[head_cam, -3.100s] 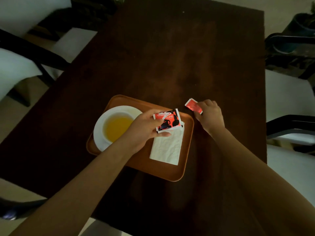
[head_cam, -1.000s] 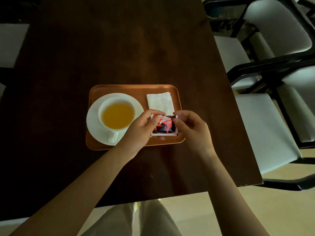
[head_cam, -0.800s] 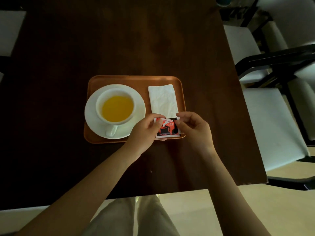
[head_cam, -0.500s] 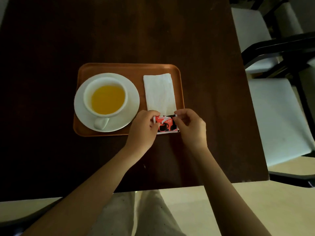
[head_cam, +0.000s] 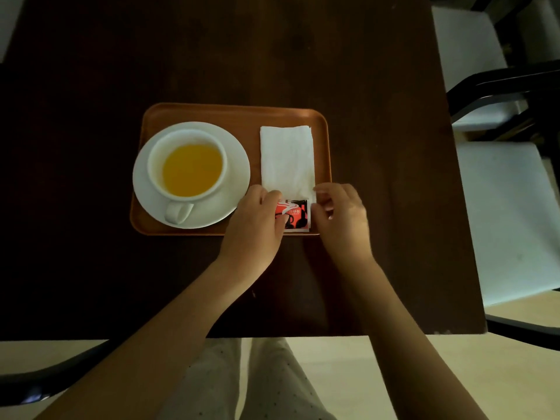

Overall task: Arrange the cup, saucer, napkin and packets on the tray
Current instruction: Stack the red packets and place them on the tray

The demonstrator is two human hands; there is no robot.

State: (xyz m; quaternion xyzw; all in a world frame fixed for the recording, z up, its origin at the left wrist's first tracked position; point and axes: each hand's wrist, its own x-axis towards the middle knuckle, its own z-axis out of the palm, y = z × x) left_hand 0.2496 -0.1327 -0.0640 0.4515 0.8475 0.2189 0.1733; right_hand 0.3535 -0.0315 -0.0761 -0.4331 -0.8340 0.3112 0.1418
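Note:
An orange-brown tray [head_cam: 236, 115] lies on the dark table. On its left stands a white saucer [head_cam: 236, 177] bearing a white cup [head_cam: 186, 166] of yellow liquid, handle toward me. A folded white napkin [head_cam: 286, 159] lies on the tray's right side. At the napkin's near end sits a red, black and white packet [head_cam: 295, 215], at the tray's front right corner. My left hand [head_cam: 256, 225] pinches the packet's left edge. My right hand [head_cam: 341, 219] pinches its right edge. Whether a second packet lies under it is hidden.
The dark wooden table [head_cam: 272, 56] ends close to me, with my legs [head_cam: 257, 380] below its front edge. White-cushioned chairs with black frames [head_cam: 503, 122] stand along the right side. Another chair's dark frame [head_cam: 45, 371] shows at the lower left.
Both hands have stayed on the packet and brought it down to the tray's front right corner, below the napkin. The view has shifted, so the tray sits higher in the frame.

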